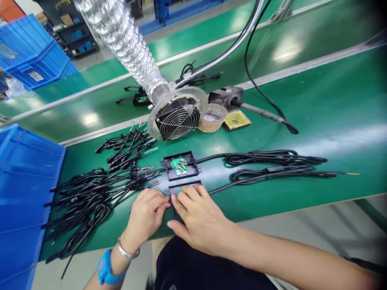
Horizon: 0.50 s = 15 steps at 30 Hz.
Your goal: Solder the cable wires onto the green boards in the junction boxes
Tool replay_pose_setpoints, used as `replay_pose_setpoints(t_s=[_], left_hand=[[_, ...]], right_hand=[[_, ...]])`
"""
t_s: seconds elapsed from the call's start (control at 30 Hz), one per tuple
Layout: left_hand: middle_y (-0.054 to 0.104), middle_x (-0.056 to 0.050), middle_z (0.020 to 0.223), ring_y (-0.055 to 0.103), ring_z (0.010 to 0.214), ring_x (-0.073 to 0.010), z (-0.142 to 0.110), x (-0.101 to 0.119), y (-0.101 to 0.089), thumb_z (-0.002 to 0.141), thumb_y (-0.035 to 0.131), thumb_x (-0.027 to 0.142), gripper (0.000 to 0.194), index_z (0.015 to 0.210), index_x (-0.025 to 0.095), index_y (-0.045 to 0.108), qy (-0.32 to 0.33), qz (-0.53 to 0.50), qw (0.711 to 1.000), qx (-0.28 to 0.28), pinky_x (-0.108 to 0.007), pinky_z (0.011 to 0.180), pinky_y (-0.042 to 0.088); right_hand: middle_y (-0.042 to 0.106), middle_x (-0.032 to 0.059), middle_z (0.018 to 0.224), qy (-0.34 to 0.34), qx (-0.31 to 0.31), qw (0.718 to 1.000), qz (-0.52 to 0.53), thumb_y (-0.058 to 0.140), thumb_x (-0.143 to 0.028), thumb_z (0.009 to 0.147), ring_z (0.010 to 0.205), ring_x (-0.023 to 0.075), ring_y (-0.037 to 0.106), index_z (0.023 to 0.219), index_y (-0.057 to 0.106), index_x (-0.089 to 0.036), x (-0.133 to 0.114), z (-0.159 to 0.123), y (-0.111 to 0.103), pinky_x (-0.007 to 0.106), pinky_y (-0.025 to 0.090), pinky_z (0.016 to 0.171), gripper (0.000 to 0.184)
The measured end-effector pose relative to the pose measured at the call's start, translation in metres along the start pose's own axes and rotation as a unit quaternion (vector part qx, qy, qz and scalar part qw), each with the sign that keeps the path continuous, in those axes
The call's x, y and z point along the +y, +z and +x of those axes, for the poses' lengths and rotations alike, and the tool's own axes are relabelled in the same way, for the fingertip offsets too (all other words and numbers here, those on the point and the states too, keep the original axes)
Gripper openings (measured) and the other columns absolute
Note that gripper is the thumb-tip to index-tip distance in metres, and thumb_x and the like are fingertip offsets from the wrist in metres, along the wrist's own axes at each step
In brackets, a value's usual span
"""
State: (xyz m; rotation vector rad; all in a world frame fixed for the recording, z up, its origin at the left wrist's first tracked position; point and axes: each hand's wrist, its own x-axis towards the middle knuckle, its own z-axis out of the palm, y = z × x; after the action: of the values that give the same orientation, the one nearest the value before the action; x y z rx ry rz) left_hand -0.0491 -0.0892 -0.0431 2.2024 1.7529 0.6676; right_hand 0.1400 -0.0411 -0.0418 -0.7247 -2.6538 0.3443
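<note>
A black plastic housing (185, 186) with a green circuit board partly showing lies near the bench's front edge, largely covered by my hands. At its left end, my left hand (148, 211) is closed in a pinch; whatever is between thumb and finger is hidden. My right hand (195, 209) rests over the housing, fingers bent down onto it and thumb held apart. Just behind sits a second open black housing (193, 169), its round green circuit board (180, 166) carrying coloured wires. Coiled black cables (266, 157) run off to the right from both housings.
Bundled black cables (81, 201) with bare coloured wire ends lie left, beside a blue bin (27, 201). A fume extractor fan (179, 121) hangs from a foil duct (127, 40). Behind are a round tub (213, 117), a yellow sponge (237, 120) and a soldering iron (260, 110) in its holder.
</note>
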Motion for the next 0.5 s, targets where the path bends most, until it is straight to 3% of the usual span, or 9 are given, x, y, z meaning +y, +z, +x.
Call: replay_pose_setpoints(t_s=[0.1,0.2,0.3,0.5], left_hand=[[0.072,-0.001,0.088,0.063,0.081,-0.0165,0.016,0.001,-0.019,0.089,0.063,0.017,0.011,0.091,0.022,0.073,0.007,0.023,0.997,-0.077,-0.03,0.077,0.052],[0.071,-0.005,0.1,0.062,0.092,-0.0195,0.038,0.002,-0.03,0.091,0.058,0.016,0.02,0.106,0.019,0.07,0.015,0.114,0.993,-0.034,-0.032,0.084,0.051],[0.069,-0.01,0.109,0.058,0.096,-0.0253,0.056,0.0,-0.023,0.091,0.054,0.015,0.026,0.114,0.013,0.067,0.018,0.24,0.971,0.011,-0.039,0.083,0.049],[0.07,-0.008,0.11,0.057,0.091,-0.026,0.056,-0.006,-0.005,0.089,0.051,0.009,0.031,0.116,0.014,0.066,0.04,0.287,0.957,-0.02,-0.041,0.074,0.044]], right_hand=[[0.067,0.0105,0.094,0.005,-0.059,0.997,0.057,0.053,-0.046,0.093,0.099,0.0275,0.047,0.103,0.071,-0.013,0.015,0.012,-0.021,0.042,0.036,0.084,0.04],[0.064,0.0122,0.107,0.04,-0.058,0.997,0.014,0.048,-0.046,0.096,0.106,0.0296,0.045,0.117,0.065,-0.013,0.032,0.03,-0.033,0.043,0.035,0.086,0.043],[0.061,0.0168,0.116,0.06,-0.065,0.993,-0.072,0.047,-0.045,0.097,0.108,0.0323,0.044,0.125,0.06,-0.008,0.047,0.046,-0.03,0.045,0.035,0.084,0.049],[0.059,0.0156,0.126,0.064,-0.091,0.991,-0.081,0.043,-0.044,0.099,0.116,0.0333,0.042,0.12,0.065,-0.013,0.063,0.049,-0.014,0.045,0.033,0.085,0.043]])
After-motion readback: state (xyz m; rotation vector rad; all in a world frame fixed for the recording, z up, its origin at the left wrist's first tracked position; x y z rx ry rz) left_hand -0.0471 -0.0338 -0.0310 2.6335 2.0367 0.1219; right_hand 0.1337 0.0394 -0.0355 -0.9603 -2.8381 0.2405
